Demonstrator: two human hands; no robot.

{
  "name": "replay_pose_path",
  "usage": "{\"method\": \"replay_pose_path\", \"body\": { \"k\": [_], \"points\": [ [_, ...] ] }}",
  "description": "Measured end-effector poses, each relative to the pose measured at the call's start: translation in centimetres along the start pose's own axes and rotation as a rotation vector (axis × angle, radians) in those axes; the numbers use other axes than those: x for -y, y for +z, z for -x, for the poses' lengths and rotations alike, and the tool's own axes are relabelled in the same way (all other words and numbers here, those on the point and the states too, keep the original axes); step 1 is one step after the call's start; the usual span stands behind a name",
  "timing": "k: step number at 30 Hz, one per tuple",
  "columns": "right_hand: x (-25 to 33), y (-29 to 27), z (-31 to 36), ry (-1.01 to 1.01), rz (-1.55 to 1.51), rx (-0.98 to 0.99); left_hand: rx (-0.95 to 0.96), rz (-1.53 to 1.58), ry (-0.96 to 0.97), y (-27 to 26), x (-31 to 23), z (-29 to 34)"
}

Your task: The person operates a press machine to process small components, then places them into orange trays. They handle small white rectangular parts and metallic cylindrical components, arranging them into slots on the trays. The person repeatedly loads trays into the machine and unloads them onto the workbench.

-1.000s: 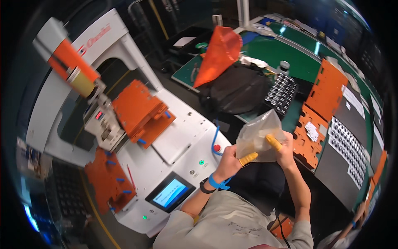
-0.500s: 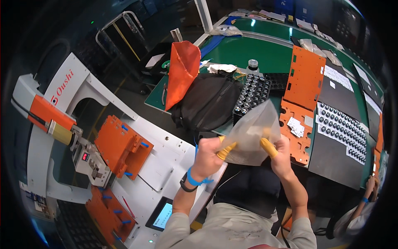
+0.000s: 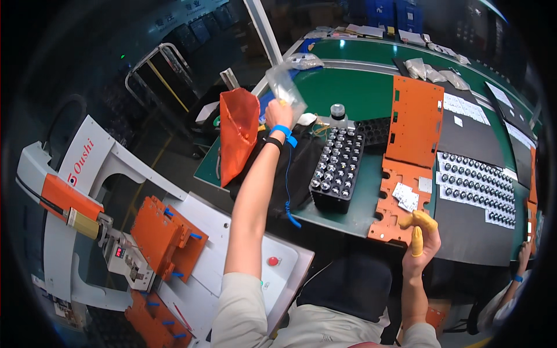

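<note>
My left hand stretches far forward over a black bag, closed on a clear plastic bag. A blue strap with a cord circles that wrist. On the near right, my right hand is raised with bent fingers apart, holding nothing that I can see. Yellow finger covers sit on its fingertips. Just beyond it stands an orange hinged fixture, its upper panel raised. White circuit boards lie on its lower plate.
Left of the fixture stands a black tray of shiny round parts. An orange pouch sits beside my left forearm. A white machine with an orange jig fills the left. Sheets of small parts lie right; another person's hand shows there.
Both hands held the plastic bag in front of me. My right hand has let go and moved slightly right and nearer; my left has carried the bag forward and left.
</note>
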State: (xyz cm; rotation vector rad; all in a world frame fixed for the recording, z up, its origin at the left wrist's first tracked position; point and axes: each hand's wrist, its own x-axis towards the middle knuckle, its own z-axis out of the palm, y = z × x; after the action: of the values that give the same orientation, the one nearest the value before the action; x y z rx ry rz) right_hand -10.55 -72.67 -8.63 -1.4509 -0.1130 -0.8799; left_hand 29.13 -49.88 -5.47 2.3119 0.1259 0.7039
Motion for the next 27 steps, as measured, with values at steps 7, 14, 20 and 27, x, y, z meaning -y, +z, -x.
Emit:
{"method": "replay_pose_path", "body": {
  "k": [7,14,20,27],
  "points": [
    [-0.6,-5.1,1.2,0.100,0.109,-0.134,-0.275,-0.329,0.043,3.2,4.9,-2.9],
    [-1.6,-6.3,2.9,0.149,0.045,-0.262,0.097,-0.610,0.274,4.6,10.5,-1.7],
    [-2.7,-6.8,4.3,0.162,0.060,-0.268,0.315,-0.481,0.186,3.7,9.7,-0.4],
    [-2.7,-4.5,5.2,0.217,-0.010,-0.126,0.121,0.068,0.277,-5.5,1.1,9.4]
  ]
}}
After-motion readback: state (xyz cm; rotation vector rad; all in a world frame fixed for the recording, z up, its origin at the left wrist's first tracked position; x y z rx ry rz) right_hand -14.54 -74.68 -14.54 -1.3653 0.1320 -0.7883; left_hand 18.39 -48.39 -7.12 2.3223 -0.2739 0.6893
